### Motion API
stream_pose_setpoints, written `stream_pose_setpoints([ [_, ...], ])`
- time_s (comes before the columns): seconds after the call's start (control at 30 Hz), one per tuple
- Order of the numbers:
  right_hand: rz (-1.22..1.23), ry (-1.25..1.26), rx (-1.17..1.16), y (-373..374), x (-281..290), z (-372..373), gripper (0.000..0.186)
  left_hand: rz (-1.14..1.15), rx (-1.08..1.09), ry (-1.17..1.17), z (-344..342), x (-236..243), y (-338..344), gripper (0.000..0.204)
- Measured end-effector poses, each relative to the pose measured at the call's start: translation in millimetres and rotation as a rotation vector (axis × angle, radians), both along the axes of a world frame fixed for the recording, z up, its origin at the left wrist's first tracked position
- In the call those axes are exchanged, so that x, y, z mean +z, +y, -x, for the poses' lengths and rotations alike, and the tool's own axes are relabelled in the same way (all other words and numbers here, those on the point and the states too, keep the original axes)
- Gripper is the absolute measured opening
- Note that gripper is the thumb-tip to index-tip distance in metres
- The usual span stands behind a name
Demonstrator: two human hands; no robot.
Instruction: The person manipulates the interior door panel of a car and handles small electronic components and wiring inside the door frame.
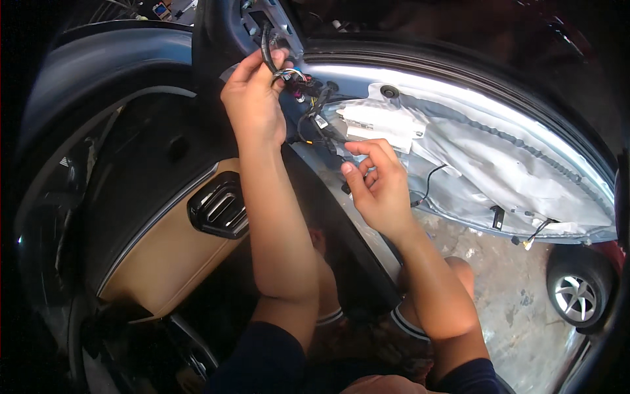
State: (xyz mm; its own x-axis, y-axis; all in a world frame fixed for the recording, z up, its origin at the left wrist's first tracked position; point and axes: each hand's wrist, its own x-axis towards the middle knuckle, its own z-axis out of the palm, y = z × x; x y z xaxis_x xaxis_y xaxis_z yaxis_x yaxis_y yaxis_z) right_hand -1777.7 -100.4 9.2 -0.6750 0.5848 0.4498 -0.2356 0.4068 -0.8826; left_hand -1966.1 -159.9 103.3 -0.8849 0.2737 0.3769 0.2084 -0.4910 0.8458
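The black cable [265, 43] runs through the left hand [252, 95], pinched in its fingers, with thin wires [292, 72] just beside them. Below hangs a wire bundle [320, 108], near the right hand [379, 187]; whether its bent fingers hold anything, I cannot tell. This looks like wire handling, calling for a gentle grip next.

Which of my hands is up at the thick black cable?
Your left hand: it is the higher one, fingers on the thick black cable. Your right hand is lower, near the white block.
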Motion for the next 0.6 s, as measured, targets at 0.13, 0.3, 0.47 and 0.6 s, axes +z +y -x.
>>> stream_pose_setpoints([
  [0.13,-0.014,-0.018,0.016,-1.3,0.9,-0.8,0.025,0.114,-0.094,-0.059,3.8,11.0,-12.2,0.026],
  [0.3,-0.032,-0.041,0.026,0.0,3.1,-0.3,0.023,0.452,-0.120,0.047,9.8,25.0,-24.5,0.024],
  [0.47,-0.043,-0.051,0.031,0.5,2.9,3.2,0.023,0.452,-0.181,0.073,7.1,32.4,-34.7,0.022],
  [0.6,-0.041,-0.048,0.043,1.3,2.3,5.1,0.022,0.445,-0.133,0.049,-1.0,25.2,-45.5,0.023],
])
